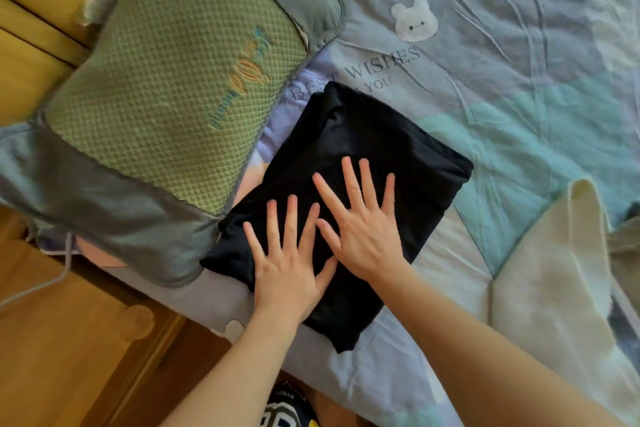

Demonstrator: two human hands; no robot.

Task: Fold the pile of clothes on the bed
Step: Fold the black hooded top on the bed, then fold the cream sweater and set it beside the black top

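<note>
A: Near the left edge of the bed (pixel 519 87), what lies under the hands?

B: A black garment (pixel 374 135), folded into a flat oblong. It runs from the near edge of the mattress away toward the printed words on the bedcover, just beside the green pillow (pixel 166 62) on its left.

A: And the hands themselves?

B: Both lie flat on the black cloth, palms down. The left hand (pixel 287 274) is nearer the bed's edge; the right hand (pixel 363 236) is a little farther up and to the right. Their thumbs and forefingers touch or overlap in the middle.

A: How is each grip?

B: Wide open on both. Fingers straight and spread, pressing on the fabric, nothing curled round it or pinched.

A: Anything else on the bed?

B: A cream cloth (pixel 554 288) lies to the right, apart from the black one, with a bit of darker fabric (pixel 627 239) at the far right border that I cannot identify. A white bunny figure (pixel 414 19) is printed on the bedcover, beyond the words.

A: And off the bed?

B: Wooden floor (pixel 69 340) on the near left, with a pale cable (pixel 41 288) running across it.
</note>
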